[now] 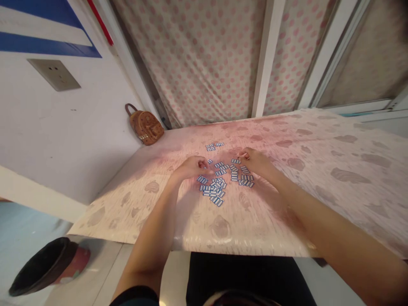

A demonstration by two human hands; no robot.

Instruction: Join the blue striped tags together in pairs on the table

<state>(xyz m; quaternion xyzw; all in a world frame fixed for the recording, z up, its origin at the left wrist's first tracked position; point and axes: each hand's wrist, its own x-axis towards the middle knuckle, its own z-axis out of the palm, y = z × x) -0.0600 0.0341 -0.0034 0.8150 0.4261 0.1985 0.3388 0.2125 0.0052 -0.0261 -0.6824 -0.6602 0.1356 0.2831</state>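
Small white pieces with blue borders, like little tiles or labels (214, 190), lie in a loose pile on the table, many of them in short rows. At the pile's left edge is my left hand (192, 167), its fingers curled together close above the pieces. My right hand (254, 160) is on the other side, thumb and fingertips pinched near a short row of pieces (236, 161). Whatever either hand may hold is too small to make out. Farther back, a small separate group of the same pieces (214, 146) lies flat.
A patterned cloth (219, 227) covers the table. A small brown backpack-shaped bag (146, 126) leans at the back left corner by the wall. Polka-dot curtains (204, 63) hang behind. On the floor at left stands a dark-lined bin (72, 265).
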